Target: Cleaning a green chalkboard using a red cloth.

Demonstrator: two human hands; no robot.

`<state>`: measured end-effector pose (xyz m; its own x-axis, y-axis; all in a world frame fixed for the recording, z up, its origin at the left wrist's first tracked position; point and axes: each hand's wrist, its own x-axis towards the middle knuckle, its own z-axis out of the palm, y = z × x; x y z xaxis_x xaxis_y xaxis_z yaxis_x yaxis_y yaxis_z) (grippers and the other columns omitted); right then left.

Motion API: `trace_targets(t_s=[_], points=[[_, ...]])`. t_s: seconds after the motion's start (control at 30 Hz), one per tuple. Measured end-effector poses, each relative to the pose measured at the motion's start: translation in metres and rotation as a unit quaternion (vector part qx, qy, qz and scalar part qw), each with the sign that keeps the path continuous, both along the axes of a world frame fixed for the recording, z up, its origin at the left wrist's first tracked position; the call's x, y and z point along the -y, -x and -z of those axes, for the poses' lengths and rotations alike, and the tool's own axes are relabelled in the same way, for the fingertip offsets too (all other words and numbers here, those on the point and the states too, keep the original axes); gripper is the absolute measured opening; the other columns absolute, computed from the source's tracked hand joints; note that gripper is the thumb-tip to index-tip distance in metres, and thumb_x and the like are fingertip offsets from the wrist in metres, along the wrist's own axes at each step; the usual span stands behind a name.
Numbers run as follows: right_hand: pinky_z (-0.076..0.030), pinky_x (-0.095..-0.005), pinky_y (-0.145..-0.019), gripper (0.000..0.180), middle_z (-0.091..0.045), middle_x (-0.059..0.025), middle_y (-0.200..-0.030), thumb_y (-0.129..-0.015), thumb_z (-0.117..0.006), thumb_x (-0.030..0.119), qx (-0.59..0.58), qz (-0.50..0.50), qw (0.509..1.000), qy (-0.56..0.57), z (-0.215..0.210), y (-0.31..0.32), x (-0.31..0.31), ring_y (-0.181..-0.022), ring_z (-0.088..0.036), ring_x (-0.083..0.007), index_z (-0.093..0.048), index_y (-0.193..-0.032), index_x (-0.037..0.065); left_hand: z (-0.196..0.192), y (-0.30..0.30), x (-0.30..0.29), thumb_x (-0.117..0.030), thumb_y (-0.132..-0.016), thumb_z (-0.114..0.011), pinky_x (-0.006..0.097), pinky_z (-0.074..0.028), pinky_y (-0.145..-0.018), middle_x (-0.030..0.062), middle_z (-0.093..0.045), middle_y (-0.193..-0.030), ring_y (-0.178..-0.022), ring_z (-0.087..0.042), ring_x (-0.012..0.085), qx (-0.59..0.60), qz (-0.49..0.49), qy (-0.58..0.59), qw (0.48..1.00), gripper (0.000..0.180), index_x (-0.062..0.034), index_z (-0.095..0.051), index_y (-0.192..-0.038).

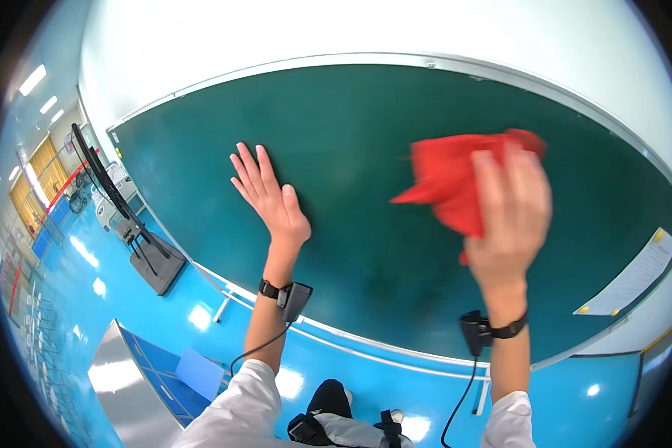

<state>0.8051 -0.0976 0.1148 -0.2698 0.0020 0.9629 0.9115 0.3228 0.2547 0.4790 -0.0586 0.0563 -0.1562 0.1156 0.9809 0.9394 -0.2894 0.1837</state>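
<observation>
A green chalkboard (351,254) in a pale frame fills the middle of the head view. My left hand (272,196) lies flat against its left part, fingers stretched out and holding nothing. Over the right part, my right hand (509,209) is closed around a red cloth (448,172) and looks smeared by motion. The cloth spreads out to the left of my fingers against the board, with a pointed corner hanging free. Part of the cloth is hidden behind my hand. Each wrist wears a black strap with a small dark device and a cable.
A paper sheet (627,276) is fixed to the board's lower right with yellow magnets. To the left stand a black frame on a wheeled-looking base (158,263) and a silver-topped blue cabinet (116,377). A metal stand bar (381,352) runs beneath the board, above the shiny blue floor.
</observation>
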Motion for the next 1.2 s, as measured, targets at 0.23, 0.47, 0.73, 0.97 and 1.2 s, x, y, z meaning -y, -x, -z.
trace_targets(t_s=[0.23, 0.47, 0.73, 0.97, 1.2], points=[[-0.046, -0.0431, -0.108, 0.043, -0.054, -0.0211, -0.143, -0.110, -0.048, 0.021, -0.422, -0.033, 0.899, -0.110, -0.010, -0.041, -0.010, -0.127, -0.058, -0.0367, -0.051, -0.146, -0.002, 0.000, -0.020, -0.005, -0.035, -0.103, -0.033, 0.065, 0.004, -0.122, 0.0232, -0.023, -0.170, -0.157, -0.013, 0.0479, 0.010, 0.024, -0.010, 1.000, 0.064, -0.0050, -0.039, -0.160], [-0.039, -0.0453, -0.115, 0.046, -0.054, -0.0158, -0.151, -0.103, -0.047, 0.017, -0.110, -0.048, 0.993, -0.020, -0.008, 0.186, -0.020, -0.143, -0.044, -0.0373, -0.057, -0.146, 0.004, 0.004, 0.014, 0.021, -0.035, -0.099, -0.038, 0.056, -0.006, -0.124, 0.0236, -0.038, -0.163, -0.152, -0.030, 0.0405, -0.026, 0.070, 0.026, 0.997, 0.066, 0.0002, -0.044, -0.155], [-0.037, -0.0483, -0.116, 0.066, -0.054, -0.0198, -0.148, -0.080, -0.046, -0.011, -0.091, 0.010, 0.995, -0.032, 0.017, 0.181, -0.020, -0.139, -0.048, -0.0399, -0.062, -0.142, 0.005, -0.028, 0.199, -0.015, -0.030, -0.101, -0.034, 0.054, -0.007, -0.126, 0.0192, -0.031, -0.168, -0.157, -0.023, 0.0381, 0.031, 0.053, -0.047, 0.997, 0.067, 0.0004, -0.034, -0.160], [-0.037, -0.0441, -0.116, 0.047, -0.051, -0.0261, -0.147, -0.109, -0.049, 0.022, -0.487, -0.049, 0.865, -0.106, -0.019, 0.148, -0.033, -0.138, -0.048, -0.0393, -0.051, -0.143, -0.010, -0.022, 0.205, -0.028, -0.027, -0.101, -0.033, 0.051, -0.002, -0.127, 0.0193, -0.025, -0.170, -0.160, -0.016, 0.0370, -0.011, 0.035, -0.032, 0.999, 0.067, -0.0003, -0.031, -0.162], [-0.037, -0.0504, -0.116, 0.049, -0.057, -0.0142, -0.148, -0.090, -0.057, 0.005, -0.050, -0.033, 0.998, -0.012, 0.004, 0.333, -0.038, -0.140, -0.048, -0.0379, -0.065, -0.139, 0.010, -0.014, 0.202, -0.030, -0.027, -0.101, -0.033, 0.052, -0.003, -0.127, 0.0184, -0.026, -0.171, -0.160, -0.016, 0.0365, -0.003, 0.039, -0.016, 0.999, 0.066, -0.0007, -0.032, -0.162]])
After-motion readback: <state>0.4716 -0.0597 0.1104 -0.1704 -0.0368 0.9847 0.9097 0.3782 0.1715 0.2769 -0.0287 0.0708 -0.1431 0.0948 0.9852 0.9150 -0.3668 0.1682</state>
